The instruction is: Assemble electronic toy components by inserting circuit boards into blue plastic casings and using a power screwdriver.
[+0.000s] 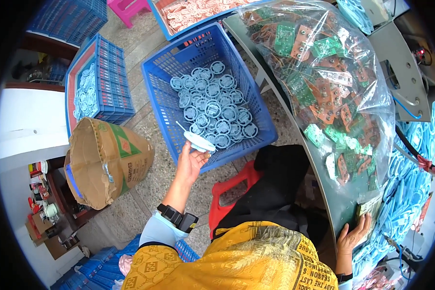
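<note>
My left hand (pixel 192 162) is over the near left corner of a blue plastic crate (pixel 159 92). Its fingers and thumb grip a pale blue round plastic part (pixel 199 142) with a thin stem sticking up. Inside the crate lies a heap of similar light blue round parts (pixel 212 107). On the right, my right hand (pixel 354 238) lies on the edge of the green worktable (pixel 331 205), its fingers stretched out. Its fingertips reach the side of a small flat greenish piece (pixel 368 209); what it is I cannot make out.
A clear plastic bag (pixel 331 92) of green and brown circuit boards covers much of the worktable. Light blue plastic parts (pixel 396 193) pile beyond it. Left stand an open cardboard box (pixel 113 159) and stacked blue crates (pixel 113 79). A red stool (pixel 232 186) is beneath me.
</note>
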Action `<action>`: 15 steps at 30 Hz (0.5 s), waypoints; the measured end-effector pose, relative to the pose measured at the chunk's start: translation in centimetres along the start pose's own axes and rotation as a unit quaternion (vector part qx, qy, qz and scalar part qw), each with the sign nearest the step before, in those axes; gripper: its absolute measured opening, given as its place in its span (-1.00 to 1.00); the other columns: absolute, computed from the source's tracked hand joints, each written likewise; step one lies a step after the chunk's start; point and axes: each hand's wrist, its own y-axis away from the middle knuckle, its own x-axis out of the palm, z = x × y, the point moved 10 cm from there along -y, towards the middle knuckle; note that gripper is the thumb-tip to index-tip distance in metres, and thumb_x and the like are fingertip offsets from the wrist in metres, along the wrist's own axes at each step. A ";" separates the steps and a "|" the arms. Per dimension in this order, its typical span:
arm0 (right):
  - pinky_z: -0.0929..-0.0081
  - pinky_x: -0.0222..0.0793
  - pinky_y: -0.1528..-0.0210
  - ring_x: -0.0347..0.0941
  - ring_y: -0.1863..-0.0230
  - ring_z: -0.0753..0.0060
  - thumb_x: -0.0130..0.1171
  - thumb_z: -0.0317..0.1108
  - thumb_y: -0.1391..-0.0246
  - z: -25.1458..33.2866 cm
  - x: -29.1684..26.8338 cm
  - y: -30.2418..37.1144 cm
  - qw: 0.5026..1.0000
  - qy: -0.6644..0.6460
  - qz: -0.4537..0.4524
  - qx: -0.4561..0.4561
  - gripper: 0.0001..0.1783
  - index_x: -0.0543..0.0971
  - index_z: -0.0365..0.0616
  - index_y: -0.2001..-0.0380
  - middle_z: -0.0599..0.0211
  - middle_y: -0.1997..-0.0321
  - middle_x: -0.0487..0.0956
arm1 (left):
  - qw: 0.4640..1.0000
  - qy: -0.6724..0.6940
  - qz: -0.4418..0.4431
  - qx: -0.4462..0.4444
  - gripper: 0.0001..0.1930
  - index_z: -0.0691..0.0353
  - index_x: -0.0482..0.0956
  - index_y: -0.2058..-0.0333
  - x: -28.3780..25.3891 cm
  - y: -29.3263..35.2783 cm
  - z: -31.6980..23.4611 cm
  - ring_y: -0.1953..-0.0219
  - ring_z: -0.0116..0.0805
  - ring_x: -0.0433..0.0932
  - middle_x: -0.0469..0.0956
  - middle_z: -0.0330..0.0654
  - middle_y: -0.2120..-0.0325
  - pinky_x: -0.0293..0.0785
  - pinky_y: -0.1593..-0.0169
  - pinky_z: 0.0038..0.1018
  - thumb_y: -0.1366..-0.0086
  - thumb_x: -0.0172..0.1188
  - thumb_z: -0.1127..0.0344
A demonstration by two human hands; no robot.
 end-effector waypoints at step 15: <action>-0.13 -0.06 -0.35 0.06 -0.35 -0.24 0.18 -0.22 0.01 -1.0 -0.7 1.6 0.998 -0.016 -0.001 0.056 -0.27 0.24 -0.21 -0.23 -0.10 -0.32 0.19 | 0.959 -0.259 -0.074 -0.087 -0.39 0.19 0.32 -0.08 -6.5 -1.3 4.1 0.28 -0.07 0.65 0.57 0.10 0.22 0.55 0.31 -0.37 -0.29 0.05 -0.20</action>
